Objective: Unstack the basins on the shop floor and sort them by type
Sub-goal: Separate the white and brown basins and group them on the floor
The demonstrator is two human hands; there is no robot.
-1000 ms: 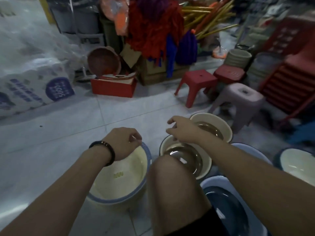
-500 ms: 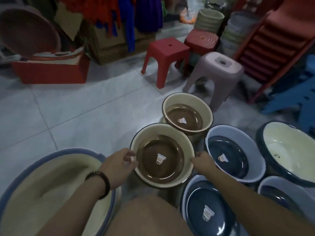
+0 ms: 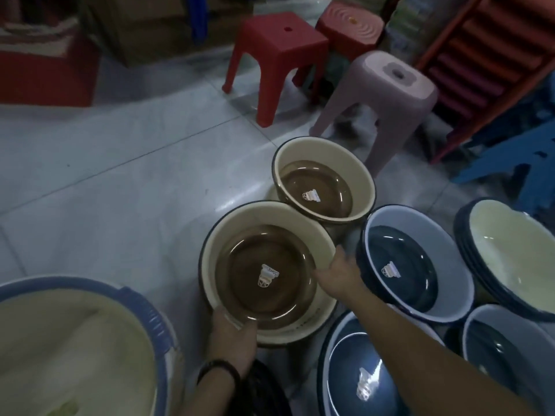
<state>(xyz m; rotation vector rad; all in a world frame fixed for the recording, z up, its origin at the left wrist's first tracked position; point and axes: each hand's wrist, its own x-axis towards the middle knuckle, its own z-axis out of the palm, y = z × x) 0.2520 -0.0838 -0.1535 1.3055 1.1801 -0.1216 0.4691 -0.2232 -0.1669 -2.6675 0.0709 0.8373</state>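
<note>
We're gripping the top brown basin (image 3: 240,265) two-handed — left hand (image 3: 232,337) on its near rim, right hand (image 3: 339,274) on the right — probably so it lifts level off the stack (image 3: 300,331).

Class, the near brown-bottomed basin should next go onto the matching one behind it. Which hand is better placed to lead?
Probably the right hand: it grips the near brown-bottomed basin at the rim closest to the far brown-bottomed basin. The left hand holds the opposite, nearer rim.

The left hand's (image 3: 232,340) fingertips hide under the cream basin (image 3: 240,213), and its sticker (image 3: 268,274) is too small to read.
</note>
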